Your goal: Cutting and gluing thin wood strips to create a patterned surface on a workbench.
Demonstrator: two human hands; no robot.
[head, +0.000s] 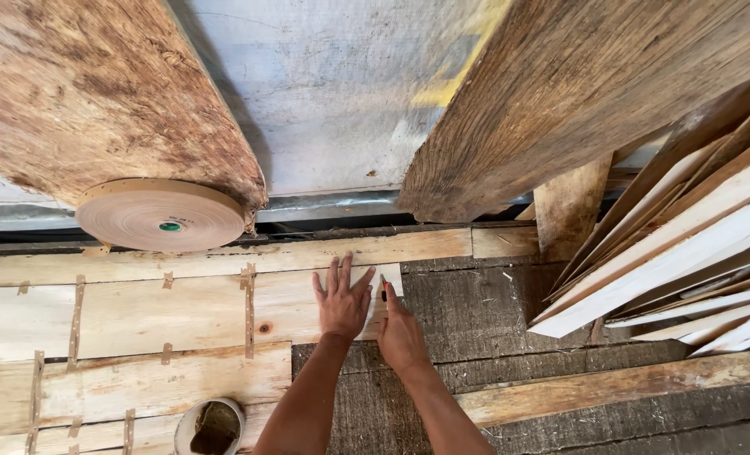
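While two rough bark slabs [80, 93] lean overhead, pale veneer sheets [139, 316] lie flat on the dark bench [476, 312], joined by strips of brown tape [248, 307]. At right, a stack of thin boards [686, 244] slopes against a post. Near the top left sits a large tape roll [160, 215]. At the bottom edge stands a small cup [210, 425]. On the sheet's right end, the left hand [343, 303] presses flat, fingers spread wide. Just beside it, the right hand [400, 333] rests at the sheet's edge, pinching a small dark tool [383, 292] I cannot identify.
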